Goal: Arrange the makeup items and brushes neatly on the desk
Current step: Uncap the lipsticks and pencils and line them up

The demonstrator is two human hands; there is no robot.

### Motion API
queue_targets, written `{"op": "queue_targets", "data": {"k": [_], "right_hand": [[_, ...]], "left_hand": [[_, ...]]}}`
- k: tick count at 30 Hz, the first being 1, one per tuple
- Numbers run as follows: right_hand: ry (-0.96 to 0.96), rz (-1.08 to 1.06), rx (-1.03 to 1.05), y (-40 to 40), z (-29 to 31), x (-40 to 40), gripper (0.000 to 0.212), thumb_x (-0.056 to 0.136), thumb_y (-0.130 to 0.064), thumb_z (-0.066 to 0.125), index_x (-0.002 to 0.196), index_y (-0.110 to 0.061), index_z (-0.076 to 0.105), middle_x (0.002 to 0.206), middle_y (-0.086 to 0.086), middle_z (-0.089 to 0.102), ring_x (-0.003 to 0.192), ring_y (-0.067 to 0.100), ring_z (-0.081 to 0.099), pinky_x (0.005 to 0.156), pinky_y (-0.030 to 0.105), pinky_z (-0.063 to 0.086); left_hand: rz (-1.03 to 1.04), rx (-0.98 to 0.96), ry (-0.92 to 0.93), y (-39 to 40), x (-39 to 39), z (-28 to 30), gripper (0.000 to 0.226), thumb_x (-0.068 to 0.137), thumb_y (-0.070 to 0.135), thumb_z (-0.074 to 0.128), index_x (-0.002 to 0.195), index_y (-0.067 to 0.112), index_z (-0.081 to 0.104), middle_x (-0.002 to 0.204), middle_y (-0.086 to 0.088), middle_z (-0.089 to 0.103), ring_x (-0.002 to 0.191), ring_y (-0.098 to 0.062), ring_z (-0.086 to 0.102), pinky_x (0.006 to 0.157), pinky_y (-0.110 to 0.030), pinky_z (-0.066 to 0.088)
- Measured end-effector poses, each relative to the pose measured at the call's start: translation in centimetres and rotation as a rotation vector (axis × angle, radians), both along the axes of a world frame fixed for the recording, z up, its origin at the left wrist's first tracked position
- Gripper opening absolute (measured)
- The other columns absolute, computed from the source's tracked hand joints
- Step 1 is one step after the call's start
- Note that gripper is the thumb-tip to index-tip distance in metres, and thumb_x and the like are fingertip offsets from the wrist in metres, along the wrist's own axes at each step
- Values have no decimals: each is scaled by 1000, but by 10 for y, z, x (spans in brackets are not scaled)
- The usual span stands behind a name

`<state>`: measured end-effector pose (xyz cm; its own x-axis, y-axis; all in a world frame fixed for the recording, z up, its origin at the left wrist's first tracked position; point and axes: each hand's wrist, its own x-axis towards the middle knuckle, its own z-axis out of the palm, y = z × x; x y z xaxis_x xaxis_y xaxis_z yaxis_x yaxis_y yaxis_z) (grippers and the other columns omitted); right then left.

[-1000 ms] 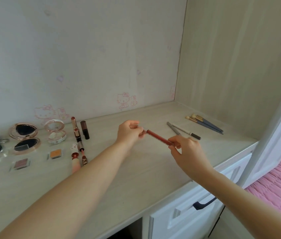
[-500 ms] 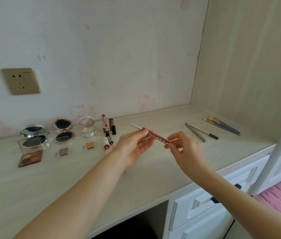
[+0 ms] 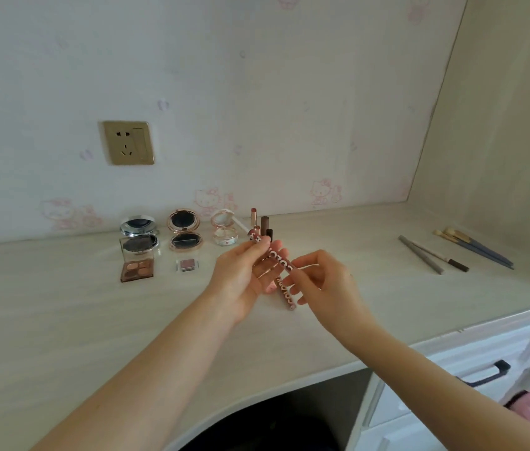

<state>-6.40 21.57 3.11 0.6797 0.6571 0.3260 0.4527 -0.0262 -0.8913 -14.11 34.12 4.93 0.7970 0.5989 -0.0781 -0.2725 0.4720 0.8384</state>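
Both hands are meeting above the middle of the table (image 3: 338, 327): the left hand (image 3: 244, 278) is curling its fingers around a reddish-brown lettered pencil (image 3: 275, 255), and the right hand (image 3: 325, 281) is pinching that pencil's lower end. A second matching pencil (image 3: 286, 296) is lying on the table just beneath them. Open compacts (image 3: 185, 229) and an eyeshadow palette (image 3: 137, 269) are sitting in a row by the wall, while brushes (image 3: 475, 248) and two grey pencils (image 3: 426, 257) are lying well apart at the right.
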Motion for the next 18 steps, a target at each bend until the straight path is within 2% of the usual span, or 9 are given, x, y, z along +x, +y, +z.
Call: {"op": "queue_targets", "data": {"k": [4,9,13,15,18], "right_hand": [[83,68,-34,20,-3,-18,2,93,-17,58,95,-17,59,75,-3,74,68,9,69,59,22,56],[104,117,-101,38,-8,-30,8,94,-14,54,92,-18,61,73,-4,74,66,10,70,62,23,57],[101,133,-146,47,-10,-32,11,95,-16,53,91,-16,64,72,-4,73,66,10,69,62,23,57],[116,144,-141,50,-11,-33,14,95,-16,53,89,-15,65,72,-3,73,67,11,68,61,23,56],[124,163,-141,54,-12,-33,14,94,-15,52,89,-16,65,71,-2,73,65,12,68,59,23,54]], "left_hand": [[55,71,-13,14,-22,-3,17,91,16,62,102,4,65,89,-10,70,79,-21,68,73,-36,57],[155,179,44,34,-47,-6,24,89,21,66,104,2,66,85,-8,68,77,-21,64,66,-34,55],[222,244,116,48,-64,-12,11,87,21,67,91,13,73,78,-2,70,63,-13,60,57,-25,51],[286,400,195,55,-70,-18,9,89,23,66,88,20,75,77,1,71,61,-8,56,53,-19,46],[342,832,347,65,-77,-27,9,89,19,65,88,22,74,74,1,69,62,-4,53,58,-11,41]]}}
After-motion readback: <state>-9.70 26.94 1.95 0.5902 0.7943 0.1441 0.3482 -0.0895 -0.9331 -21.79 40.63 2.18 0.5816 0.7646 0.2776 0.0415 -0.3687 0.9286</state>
